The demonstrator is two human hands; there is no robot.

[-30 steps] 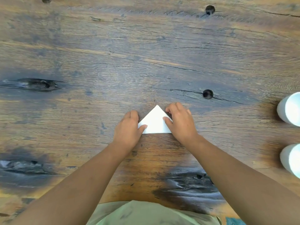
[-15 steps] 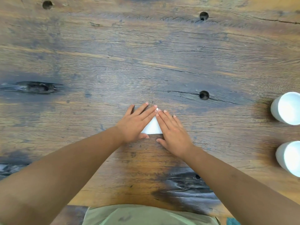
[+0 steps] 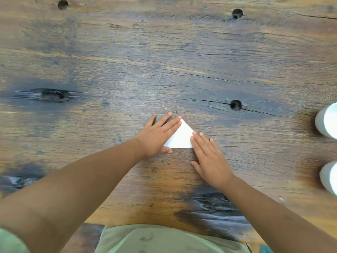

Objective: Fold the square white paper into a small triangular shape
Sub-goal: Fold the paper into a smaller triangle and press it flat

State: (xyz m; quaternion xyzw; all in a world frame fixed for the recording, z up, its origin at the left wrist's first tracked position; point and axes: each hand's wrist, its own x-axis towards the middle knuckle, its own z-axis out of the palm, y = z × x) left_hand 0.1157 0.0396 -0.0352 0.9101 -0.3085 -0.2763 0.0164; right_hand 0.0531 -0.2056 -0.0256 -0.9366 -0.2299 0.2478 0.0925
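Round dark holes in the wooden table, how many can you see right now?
3. One hole sits at the far left, another hole at the far right, and a third hole just beyond the folded paper. The arms may hide others.

We see the wooden surface [image 3: 164,61] under soft, even light with no hard glare; its grain reads sharply at the centre. The white paper [image 3: 179,136] is bright enough to lose its detail. Soft dark shadows spread left of the two white cylinders [image 3: 328,123] at the right edge. The wide lens bows the grain towards the borders, and our forearms blur near the bottom corners.
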